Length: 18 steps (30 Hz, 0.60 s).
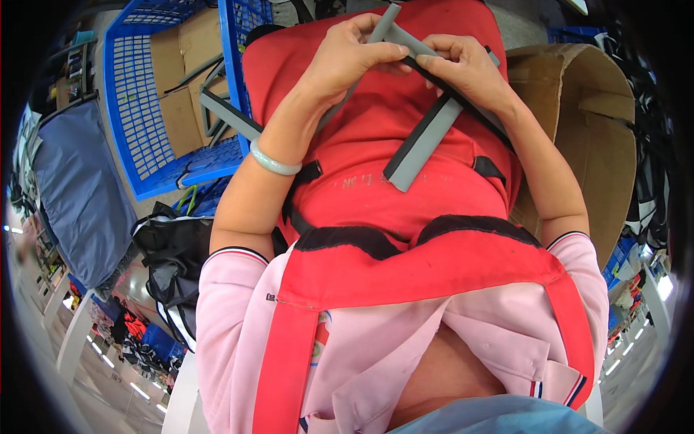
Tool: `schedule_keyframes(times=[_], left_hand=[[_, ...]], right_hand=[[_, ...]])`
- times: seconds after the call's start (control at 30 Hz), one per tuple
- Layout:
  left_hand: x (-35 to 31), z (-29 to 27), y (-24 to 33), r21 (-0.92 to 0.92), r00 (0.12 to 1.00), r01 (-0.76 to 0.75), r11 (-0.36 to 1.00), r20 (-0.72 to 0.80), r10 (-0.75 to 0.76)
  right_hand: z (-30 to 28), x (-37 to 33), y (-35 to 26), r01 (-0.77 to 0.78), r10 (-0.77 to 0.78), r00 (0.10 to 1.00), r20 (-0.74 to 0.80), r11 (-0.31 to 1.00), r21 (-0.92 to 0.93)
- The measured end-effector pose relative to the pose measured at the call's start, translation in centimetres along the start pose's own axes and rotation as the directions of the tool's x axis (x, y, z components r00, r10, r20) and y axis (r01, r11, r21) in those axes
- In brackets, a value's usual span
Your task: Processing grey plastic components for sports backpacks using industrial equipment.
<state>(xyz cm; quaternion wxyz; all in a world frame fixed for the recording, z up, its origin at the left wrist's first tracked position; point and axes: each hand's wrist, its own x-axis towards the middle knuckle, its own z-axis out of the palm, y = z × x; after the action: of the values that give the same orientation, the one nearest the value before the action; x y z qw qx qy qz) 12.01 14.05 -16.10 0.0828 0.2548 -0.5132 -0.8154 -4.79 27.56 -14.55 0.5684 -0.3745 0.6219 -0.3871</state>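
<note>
My left hand [350, 58] and my right hand [466, 69] are close together at the top of my lap. Both pinch a grey fabric strip with a black edge [406, 42] between thumb and fingers. One end of it stands up past my left fingertips. A flat grey-and-black strip end [426, 141] lies slanting down over the red apron [361, 145] on my lap. Another strip end [230, 116] sticks out beyond my left forearm, over the basket's side. Whether these ends belong to one strip I cannot tell, as my hands and arms hide parts.
A blue plastic basket [137, 108] at the left holds cardboard [177, 108] and several grey-black strips [213, 79]. At the right stands an open cardboard box [593, 137]. A black-and-grey bag [173, 253] lies below the basket, near a dark blue cloth-like bundle [83, 188].
</note>
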Motion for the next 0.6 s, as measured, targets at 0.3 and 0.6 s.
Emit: schedule_keyframes(times=[0.3,0.6], left_hand=[[0.3,-0.2,-0.4,0.0,1.0,-0.004,1.0,-0.001,0.004],[0.4,-0.2,-0.6,-0.03,0.999,0.036,0.999,-0.001,-0.036]], right_hand=[[-0.2,0.5,0.6,0.06,-0.06,0.997,0.051,0.998,-0.011],[-0.7,1.0,1.6,0.083,-0.086,0.989,0.122,0.996,0.029]])
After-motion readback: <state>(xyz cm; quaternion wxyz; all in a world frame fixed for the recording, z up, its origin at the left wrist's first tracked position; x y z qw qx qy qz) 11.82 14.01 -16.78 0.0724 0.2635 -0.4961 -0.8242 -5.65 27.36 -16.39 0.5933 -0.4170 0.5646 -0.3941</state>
